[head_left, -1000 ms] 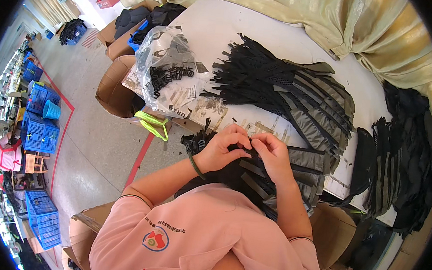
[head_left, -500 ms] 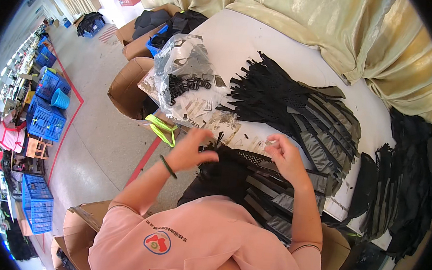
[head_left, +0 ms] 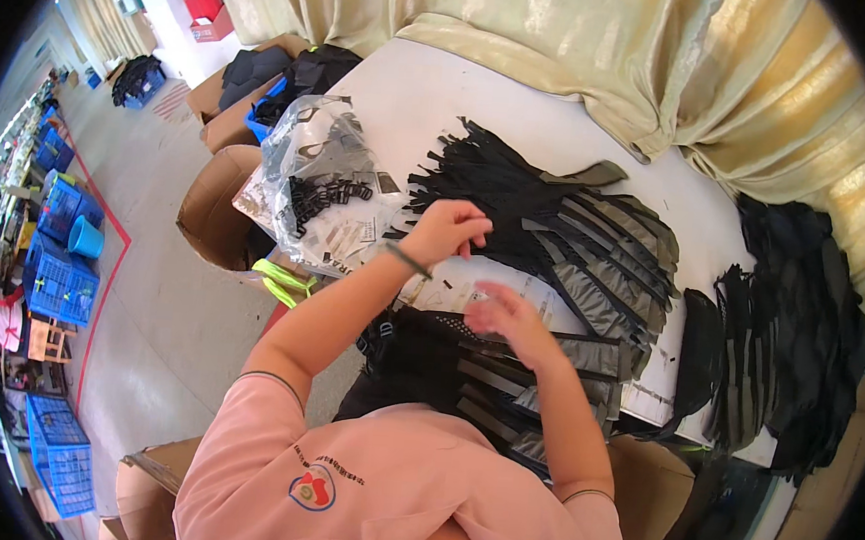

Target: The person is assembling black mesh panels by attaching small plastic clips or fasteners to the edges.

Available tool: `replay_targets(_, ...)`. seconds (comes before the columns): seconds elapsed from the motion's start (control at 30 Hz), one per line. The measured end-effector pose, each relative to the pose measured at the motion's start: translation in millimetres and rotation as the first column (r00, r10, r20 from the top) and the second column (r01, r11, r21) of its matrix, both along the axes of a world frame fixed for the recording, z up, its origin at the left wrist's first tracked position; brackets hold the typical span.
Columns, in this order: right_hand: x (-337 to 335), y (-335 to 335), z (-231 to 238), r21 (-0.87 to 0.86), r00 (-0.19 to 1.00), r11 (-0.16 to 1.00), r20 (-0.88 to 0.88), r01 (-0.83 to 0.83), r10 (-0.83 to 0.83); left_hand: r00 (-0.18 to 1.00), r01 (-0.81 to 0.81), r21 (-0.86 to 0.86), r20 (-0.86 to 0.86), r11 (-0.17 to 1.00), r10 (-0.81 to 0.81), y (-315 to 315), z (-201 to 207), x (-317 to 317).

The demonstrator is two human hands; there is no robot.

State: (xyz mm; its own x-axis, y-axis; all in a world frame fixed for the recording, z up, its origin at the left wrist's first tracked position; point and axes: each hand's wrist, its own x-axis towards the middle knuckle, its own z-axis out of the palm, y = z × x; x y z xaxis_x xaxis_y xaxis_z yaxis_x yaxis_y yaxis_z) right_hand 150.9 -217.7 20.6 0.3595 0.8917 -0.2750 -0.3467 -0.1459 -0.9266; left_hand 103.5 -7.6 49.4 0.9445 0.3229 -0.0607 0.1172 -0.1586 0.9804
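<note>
while lifted above the bench [head_left: 436, 75], left hand [head_left: 450, 229]: held near the lower left side of the strap pile, with fingers bent inward; cannot tell whether gripping some small piece or nothing.
right hand [head_left: 509, 321]: held lower and nearer to the body, close to the end of a black mesh band [head_left: 444, 323]; fingers loosely apart, seemingly gripping nothing.
strap pile [head_left: 603, 267]: lying on the bench beyond both hands, thin black ends fanned to the left, wider grey ends to the right; probably laid in one direction for easy picking up one by one.
lap straps [head_left: 505, 380]: spread from the lap toward the bench edge, partly under the right forearm, beside black cloth [head_left: 406, 359]; probably kept close to the body for a short reach.
clear plastic bag [head_left: 311, 141]: placed at the left end of the bench, with black buckles [head_left: 327, 194] gathered in one heap; perhaps put there for quick reach with the left hand.
yellow-green strip [head_left: 281, 282]: hanging by the bench edge, near an open carton [head_left: 218, 205].
dark bundles [head_left: 799, 336]: hanging down over the right side of the bench, lower ends difficult to follow.
hard to see: left palm, turned away; right fingertips, blurred by motion; lap straps, partly covered and difficult to separate, black upon black; carton contents, mostly in shadow.
</note>
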Motion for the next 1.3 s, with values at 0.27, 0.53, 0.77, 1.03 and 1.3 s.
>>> replay_targets(0.27, 105, -9, 12, 0.568, 0.791, 0.699, -0.612, 0.435, 0.006, 0.932, 0.276, -0.458, -0.088, 0.845, -0.352, -33, 11, -97)
replay_targets(0.53, 11, -94, 37, 0.313, 0.549, 0.473, -0.231, 0.824, -0.803, 0.970, 0.038, -0.442, -0.198, 0.896, -0.139, 24, -17, -143)
replay_targets(0.77, -76, -150, -12, -0.482, 0.997, 0.874, 0.005, 0.064, -0.071, 0.946, 0.093, -0.326, -0.265, 0.941, -0.186, 37, -20, -117)
replay_targets(1.03, -61, 13, 25, 0.280, 0.461, 0.951, 0.832, 0.131, -0.308, 0.926, 0.150, -0.231, -0.308, 0.961, -0.219, 11, -6, -105)
replay_targets(1.3, -63, 42, 2, -0.003, 0.887, 0.996, 0.454, -0.092, 0.084, 0.919, -0.358, 0.578, 0.080, 0.733, 0.386, 123, -50, -99)
